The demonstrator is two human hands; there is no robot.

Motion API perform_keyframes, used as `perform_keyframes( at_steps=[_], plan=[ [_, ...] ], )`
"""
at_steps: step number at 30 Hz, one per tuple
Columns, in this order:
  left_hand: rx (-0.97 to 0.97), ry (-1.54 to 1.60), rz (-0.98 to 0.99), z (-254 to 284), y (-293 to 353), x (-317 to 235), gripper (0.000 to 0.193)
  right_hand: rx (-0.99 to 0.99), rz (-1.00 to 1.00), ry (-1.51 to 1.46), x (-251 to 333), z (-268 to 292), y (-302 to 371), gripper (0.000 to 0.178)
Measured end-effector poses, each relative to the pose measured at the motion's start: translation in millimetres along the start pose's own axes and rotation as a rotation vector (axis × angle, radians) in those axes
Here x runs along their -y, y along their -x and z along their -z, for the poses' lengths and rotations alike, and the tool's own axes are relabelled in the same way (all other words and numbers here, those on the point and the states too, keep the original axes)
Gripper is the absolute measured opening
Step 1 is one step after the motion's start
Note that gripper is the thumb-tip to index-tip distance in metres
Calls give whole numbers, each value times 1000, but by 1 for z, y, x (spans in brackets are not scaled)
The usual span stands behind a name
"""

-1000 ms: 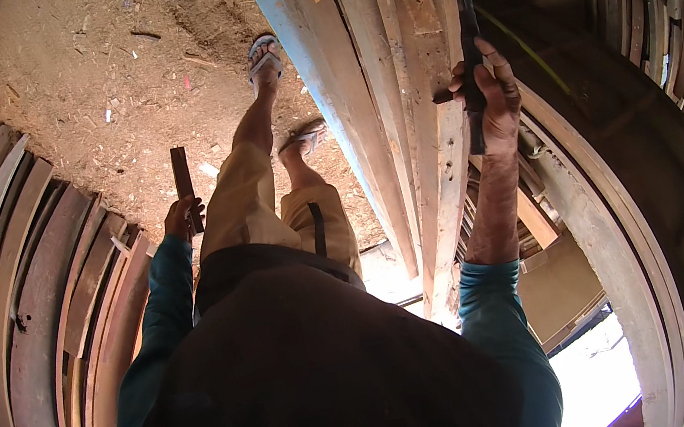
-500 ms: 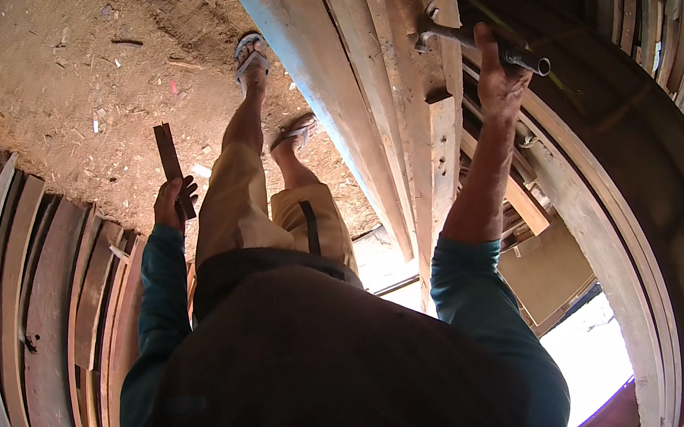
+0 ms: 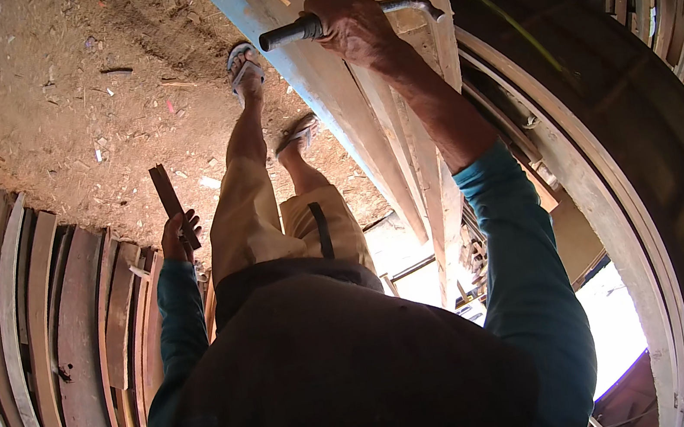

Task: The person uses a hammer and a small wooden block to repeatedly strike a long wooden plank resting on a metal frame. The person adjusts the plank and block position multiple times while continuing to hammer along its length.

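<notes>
My right hand (image 3: 353, 30) is closed round the dark handle of a claw hammer (image 3: 282, 36), raised over the long boards. The handle's butt end points left, and the metal head with its claw lies to the right of my fist. Low on the left, my left hand (image 3: 174, 239) grips a short, narrow strip of dark wood (image 3: 164, 188), which sticks up past my fingers. Below the hammer, several long wooden planks (image 3: 343, 100) run lengthwise, one with a pale blue edge (image 3: 287, 73).
Upright boards (image 3: 78, 329) stand stacked along the left side. The dirt floor (image 3: 127, 113) is littered with wood chips, and my sandalled feet (image 3: 244, 63) stand on it. A curved-looking beam (image 3: 589, 170) and more timber (image 3: 664, 20) are on the right.
My right hand has swung left with the hammer and turned it, so the head now lies right instead of left. My left hand still holds the wood strip, slightly lower.
</notes>
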State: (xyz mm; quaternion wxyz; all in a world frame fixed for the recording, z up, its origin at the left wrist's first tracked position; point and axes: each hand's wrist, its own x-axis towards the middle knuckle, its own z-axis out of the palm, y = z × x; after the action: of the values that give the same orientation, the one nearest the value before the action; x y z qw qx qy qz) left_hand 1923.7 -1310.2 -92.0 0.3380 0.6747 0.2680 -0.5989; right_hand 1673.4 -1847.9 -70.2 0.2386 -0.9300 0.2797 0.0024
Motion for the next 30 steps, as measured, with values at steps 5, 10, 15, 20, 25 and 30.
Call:
perform_keyframes(
  at_steps=[5,10,15,20,25,30],
  plan=[
    [-25,19,40,-1,4,-4,66,144,56,79,3,-21,-10,16],
    [23,56,71,-8,0,0,66,144,119,72,19,-28,-1,9],
    [28,32,45,-26,3,-4,66,205,153,82,20,-32,7,10],
    [31,18,57,-28,-1,-6,64,105,322,12,2,-15,2,11],
    [25,22,95,-33,-1,1,62,-56,34,-317,-21,45,-33,25],
    [43,3,96,-35,-4,-6,63,-335,-21,-545,-38,81,-50,22]
  ],
)
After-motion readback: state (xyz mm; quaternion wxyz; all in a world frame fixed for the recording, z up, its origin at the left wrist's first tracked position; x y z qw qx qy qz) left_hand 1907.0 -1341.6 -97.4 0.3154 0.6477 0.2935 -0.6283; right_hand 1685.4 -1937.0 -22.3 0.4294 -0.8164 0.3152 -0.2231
